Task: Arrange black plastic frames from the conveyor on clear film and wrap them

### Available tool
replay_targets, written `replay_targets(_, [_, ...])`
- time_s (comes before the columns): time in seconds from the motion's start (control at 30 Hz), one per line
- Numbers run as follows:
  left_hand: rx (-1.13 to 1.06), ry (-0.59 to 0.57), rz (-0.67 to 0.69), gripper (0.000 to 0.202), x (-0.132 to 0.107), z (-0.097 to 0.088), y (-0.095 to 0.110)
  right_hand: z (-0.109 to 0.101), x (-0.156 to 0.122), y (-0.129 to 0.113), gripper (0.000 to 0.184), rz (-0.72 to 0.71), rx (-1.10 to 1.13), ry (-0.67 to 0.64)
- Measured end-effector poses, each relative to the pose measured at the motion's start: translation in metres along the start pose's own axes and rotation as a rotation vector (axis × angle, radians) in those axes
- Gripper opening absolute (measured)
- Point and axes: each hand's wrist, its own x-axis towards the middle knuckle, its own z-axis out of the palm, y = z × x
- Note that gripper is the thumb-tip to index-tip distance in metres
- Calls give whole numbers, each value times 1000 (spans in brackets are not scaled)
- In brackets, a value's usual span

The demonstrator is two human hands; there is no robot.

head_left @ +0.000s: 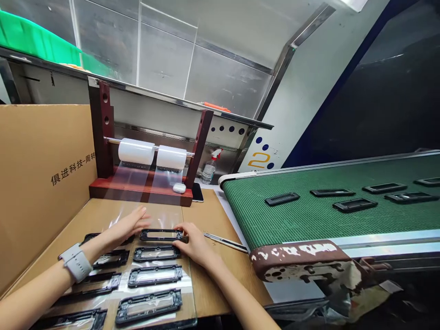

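Note:
A black rectangular plastic frame [161, 235] lies on clear film [161, 215] on the cardboard-covered bench. My right hand [195, 244] rests at the frame's right end, fingers curled onto it. My left hand [129, 225] lies flat with fingers stretched out, touching the film and the frame's left end. Several more black frames [156, 253] sit in two columns on the film below it. A grey watch [76, 262] is on my left wrist.
A red-brown stand [103, 137] holds two white film rolls [136, 151]. A cardboard box [41, 183] walls the left. A green conveyor belt [309, 215] on the right carries several black frames [282, 199]. A utility knife [225, 242] lies by my right hand; a spray bottle [209, 170] stands behind.

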Motion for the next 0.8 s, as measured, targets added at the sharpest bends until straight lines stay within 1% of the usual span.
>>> replay_targets(0.07, [174, 69, 132, 62, -12, 5, -3, -1, 2, 1, 38, 14, -28, -3])
replay_targets(0.1, [265, 65, 197, 64, -19, 9, -5, -1, 3, 1, 40, 21, -44, -4])
replay_targets(0.17, [438, -9, 299, 68, -32, 19, -9, -2, 5, 1, 43, 28, -82, -4])
replay_targets(0.23, [590, -92, 342, 71, -41, 29, -13, -3, 4, -2, 43, 29, -133, 2])
replay_targets(0.27, [655, -111, 347, 72, -43, 33, -15, -4, 1, -5, 40, 27, -165, 7])
replay_targets(0.33, [759, -116, 345, 73, -43, 38, -19, -10, -9, -13, 34, 17, -240, 14])
replay_targets(0.4, [831, -113, 348, 74, -40, 38, -22, -26, -21, -22, 30, 0, -336, 3])
replay_targets(0.43, [857, -115, 350, 74, -37, 37, -24, -39, -27, -25, 30, -7, -393, -8])
replay_targets(0.5, [894, -118, 352, 75, -33, 34, -28, -77, -33, -28, 31, 3, -526, -16])
replay_targets(0.57, [918, -110, 353, 76, -28, 32, -36, -127, -31, -23, 31, 62, -680, 4])
replay_targets(0.63, [933, -96, 359, 74, -21, 32, -46, -180, -23, -12, 27, 159, -838, 38])
replay_targets(0.7, [945, -84, 373, 73, -14, 32, -60, -223, -13, 1, 28, 253, -965, 44])
replay_targets(0.73, [952, -74, 386, 72, -10, 32, -68, -238, -9, 7, 29, 287, -1013, 37])
replay_targets(0.77, [961, -64, 402, 70, -6, 33, -78, -248, -6, 11, 30, 311, -1051, 27])
replay_targets(0.8, [974, -38, 418, 68, -1, 33, -88, -254, -3, 14, 30, 323, -1081, 17])
